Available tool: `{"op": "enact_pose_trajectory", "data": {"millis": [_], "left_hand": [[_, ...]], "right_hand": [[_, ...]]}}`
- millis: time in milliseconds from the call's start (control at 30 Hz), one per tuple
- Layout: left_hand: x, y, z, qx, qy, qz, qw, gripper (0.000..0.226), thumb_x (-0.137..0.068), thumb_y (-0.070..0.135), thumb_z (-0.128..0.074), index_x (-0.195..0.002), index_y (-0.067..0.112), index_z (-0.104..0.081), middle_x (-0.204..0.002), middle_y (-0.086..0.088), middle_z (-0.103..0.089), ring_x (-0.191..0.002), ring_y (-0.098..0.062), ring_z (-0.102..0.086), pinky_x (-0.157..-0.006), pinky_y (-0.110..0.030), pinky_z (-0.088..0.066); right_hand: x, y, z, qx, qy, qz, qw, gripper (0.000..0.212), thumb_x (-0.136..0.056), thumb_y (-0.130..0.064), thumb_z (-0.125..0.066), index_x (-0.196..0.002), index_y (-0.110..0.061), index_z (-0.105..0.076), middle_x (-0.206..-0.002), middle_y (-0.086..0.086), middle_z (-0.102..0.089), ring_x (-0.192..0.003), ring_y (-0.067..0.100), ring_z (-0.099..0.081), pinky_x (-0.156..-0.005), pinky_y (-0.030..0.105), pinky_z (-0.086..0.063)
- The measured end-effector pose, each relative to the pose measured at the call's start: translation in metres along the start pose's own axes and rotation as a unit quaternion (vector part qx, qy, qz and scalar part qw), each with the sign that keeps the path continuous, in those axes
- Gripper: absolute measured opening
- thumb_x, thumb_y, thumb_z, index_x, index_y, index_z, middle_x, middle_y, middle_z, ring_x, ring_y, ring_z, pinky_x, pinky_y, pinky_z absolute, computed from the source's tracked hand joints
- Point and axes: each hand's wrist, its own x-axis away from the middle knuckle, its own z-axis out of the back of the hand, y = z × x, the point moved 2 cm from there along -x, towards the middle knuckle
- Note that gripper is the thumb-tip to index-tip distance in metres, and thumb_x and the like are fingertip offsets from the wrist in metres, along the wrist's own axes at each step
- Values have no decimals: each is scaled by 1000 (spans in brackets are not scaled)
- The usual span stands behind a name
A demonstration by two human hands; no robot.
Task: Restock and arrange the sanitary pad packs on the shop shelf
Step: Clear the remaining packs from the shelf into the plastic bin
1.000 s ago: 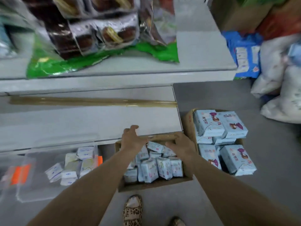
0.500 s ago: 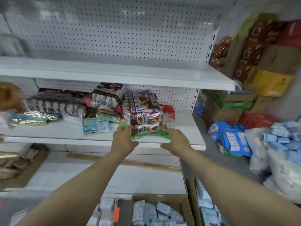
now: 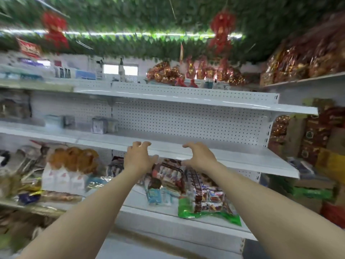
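No sanitary pad packs or their boxes are in view now. A bare white metal shelf (image 3: 233,157) with a perforated back panel runs across the middle at chest height. My left hand (image 3: 139,158) is raised in front of that shelf's front edge, fingers loosely curled, holding nothing. My right hand (image 3: 198,157) hovers at the same height a little to the right, fingers spread and bent, also holding nothing. Both forearms reach up from the bottom of the view.
Snack packs in a green-edged bag (image 3: 207,202) lie on the shelf below the hands, with bread-like packs (image 3: 72,165) to the left. Small boxes (image 3: 102,125) stand at the left of the bare shelf. Stacked cartons and red snack bags (image 3: 317,139) fill the right.
The view has swung up from the floor boxes to the shelves. Both hands left the carton of small packs and rose, empty, past the snack shelf to the bare shelf's front edge.
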Motion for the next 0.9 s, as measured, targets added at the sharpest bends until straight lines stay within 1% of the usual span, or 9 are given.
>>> {"op": "enact_pose_trajectory", "data": {"millis": [67, 167, 300, 367, 467, 633, 733, 900], "left_hand": [[-15, -27, 23, -7, 10, 3, 1000, 60, -93, 49, -60, -145, 25, -45, -149, -10, -39, -136, -34, -35, -101, -48, -44], [-36, -72, 53, -40, 3, 7, 999, 60, -94, 50, -57, -147, 25, -42, -150, -10, -38, -136, -34, -34, -100, -47, -44], [-68, -128, 85, -67, -1, 9, 998, 60, -94, 46, -60, -147, 28, -40, -154, -9, -34, -138, -34, -33, -103, -49, -43], [-83, -154, 93, -64, -7, 11, 998, 62, -92, 44, -64, -147, 29, -39, -153, -8, -35, -137, -33, -34, -101, -48, -45], [-101, -187, 98, -61, -12, 16, 998, 64, -91, 41, -66, -148, 30, -39, -153, -7, -36, -137, -33, -35, -102, -48, -44], [-137, -232, 94, -52, -12, 30, 998, 63, -91, 41, -65, -148, 30, -38, -153, -9, -36, -138, -34, -34, -104, -49, -44], [-161, -256, 84, -45, -9, 40, 998, 62, -92, 40, -64, -147, 28, -39, -151, -9, -38, -136, -33, -35, -102, -47, -45], [-207, -290, 68, -37, -10, 67, 997, 63, -92, 42, -65, -147, 27, -39, -150, -11, -39, -136, -34, -35, -105, -49, -44]], "right_hand": [[-19, -39, -7, -5, 6, 9, 1000, 68, -86, -37, -76, -146, -27, -46, -151, 4, -44, -139, 26, -40, -108, 42, -43], [-45, -95, -23, -17, 2, 17, 1000, 68, -85, -40, -77, -145, -28, -47, -151, 5, -44, -138, 27, -41, -109, 41, -40], [-75, -156, -45, -39, 10, 14, 999, 68, -85, -40, -77, -145, -32, -46, -151, 4, -41, -137, 26, -42, -107, 41, -41], [-89, -176, -56, -43, 12, 10, 999, 67, -86, -38, -76, -145, -33, -46, -151, 4, -41, -135, 26, -44, -104, 40, -42], [-108, -197, -71, -47, 10, -2, 999, 67, -86, -36, -76, -145, -31, -45, -151, 5, -41, -133, 27, -45, -102, 40, -44], [-151, -216, -100, -39, -9, -14, 999, 69, -86, -36, -77, -146, -30, -44, -152, 4, -40, -136, 26, -43, -107, 42, -43], [-185, -223, -120, -34, -16, -9, 999, 70, -86, -36, -77, -147, -30, -44, -152, 4, -40, -134, 26, -45, -103, 40, -44], [-256, -229, -153, -34, -25, 9, 999, 73, -83, -41, -79, -147, -30, -45, -150, 5, -43, -128, 26, -51, -96, 35, -44]]}}
